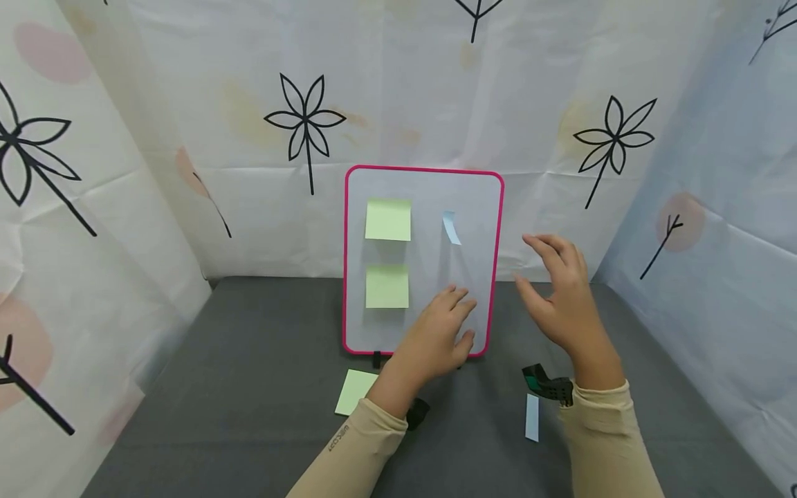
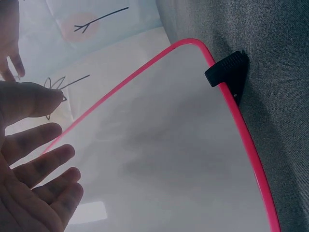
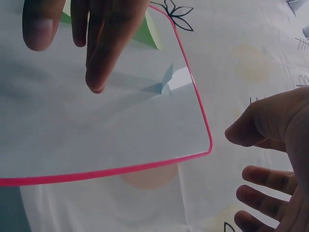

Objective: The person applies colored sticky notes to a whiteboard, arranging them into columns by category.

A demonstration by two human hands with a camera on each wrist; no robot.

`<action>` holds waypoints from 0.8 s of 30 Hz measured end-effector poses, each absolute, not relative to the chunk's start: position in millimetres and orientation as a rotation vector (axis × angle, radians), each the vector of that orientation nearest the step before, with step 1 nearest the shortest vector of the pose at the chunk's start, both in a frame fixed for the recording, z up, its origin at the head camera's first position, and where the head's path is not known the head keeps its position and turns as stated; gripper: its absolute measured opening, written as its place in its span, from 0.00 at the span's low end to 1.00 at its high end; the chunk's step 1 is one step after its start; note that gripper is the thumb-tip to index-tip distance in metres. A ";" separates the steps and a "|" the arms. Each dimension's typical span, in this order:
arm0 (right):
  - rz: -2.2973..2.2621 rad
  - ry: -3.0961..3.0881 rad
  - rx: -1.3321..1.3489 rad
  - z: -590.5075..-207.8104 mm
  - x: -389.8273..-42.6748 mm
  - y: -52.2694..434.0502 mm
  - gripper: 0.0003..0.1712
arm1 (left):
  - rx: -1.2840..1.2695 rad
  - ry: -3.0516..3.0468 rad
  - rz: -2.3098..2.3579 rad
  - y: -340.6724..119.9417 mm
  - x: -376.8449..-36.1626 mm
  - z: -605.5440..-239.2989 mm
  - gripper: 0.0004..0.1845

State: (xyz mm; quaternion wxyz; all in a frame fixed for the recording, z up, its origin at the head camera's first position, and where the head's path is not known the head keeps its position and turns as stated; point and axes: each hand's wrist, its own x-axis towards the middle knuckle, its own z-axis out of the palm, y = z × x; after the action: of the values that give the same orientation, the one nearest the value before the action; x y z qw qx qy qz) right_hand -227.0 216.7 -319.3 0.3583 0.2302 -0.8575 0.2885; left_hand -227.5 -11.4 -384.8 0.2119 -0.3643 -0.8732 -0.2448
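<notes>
Loose-spread fingers [image 2: 38,169] of both hands — glossy, pink-rimmed, round-cornered whiteboard [image 1: 429,200] ungrasped.

Left hand [image 3: 96,34] fingers lie over the pink-framed whiteboard [image 3: 96,135], near a curled blue note [image 3: 161,86]; right hand [image 3: 275,159] hangs beside.
</notes>
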 end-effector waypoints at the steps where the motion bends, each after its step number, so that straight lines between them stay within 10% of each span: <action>1: 0.737 -2.210 0.600 -319.5 -226.4 218.1 0.37 | -1.012 -2.425 -0.681 -11.4 -227.4 -384.7 0.24; 24: 0.642 -2.321 0.646 -333.3 -212.8 236.6 0.24 | -0.995 -2.512 -0.664 -10.7 -228.2 -387.3 0.25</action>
State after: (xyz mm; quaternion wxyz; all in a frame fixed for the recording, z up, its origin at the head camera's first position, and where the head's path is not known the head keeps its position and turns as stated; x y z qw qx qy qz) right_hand -212.8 236.6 -333.3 0.3186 0.2457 -0.8823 0.2442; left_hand -228.2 -10.7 -387.3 0.1784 -0.3519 -0.8883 -0.2349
